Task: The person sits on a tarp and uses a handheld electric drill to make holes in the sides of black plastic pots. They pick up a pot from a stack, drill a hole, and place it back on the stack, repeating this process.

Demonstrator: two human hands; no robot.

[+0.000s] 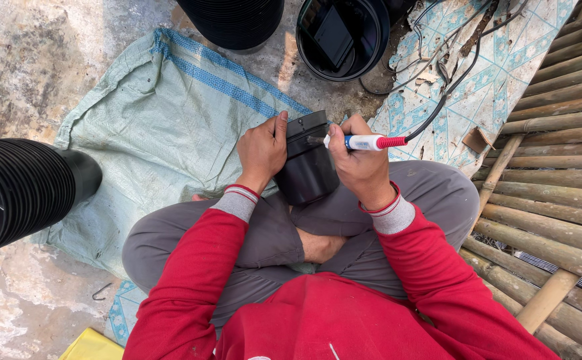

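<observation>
**Pot held in the lap, tool at its rim**

The left hand [262, 151] grips a black plastic pot [307, 168] lying tilted on the crossed legs. The right hand [361, 163] is wrapped around a corded tool [364, 142] whose tip touches the pot's rim. A woven sack [164, 127] covers the floor beneath, with a stack of pots [21, 190] at its left edge and a black bucket [341, 37] beyond its far edge

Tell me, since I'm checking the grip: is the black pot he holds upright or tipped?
Tipped: the black pot lies sideways on his lap, steadied by the left hand.
</observation>
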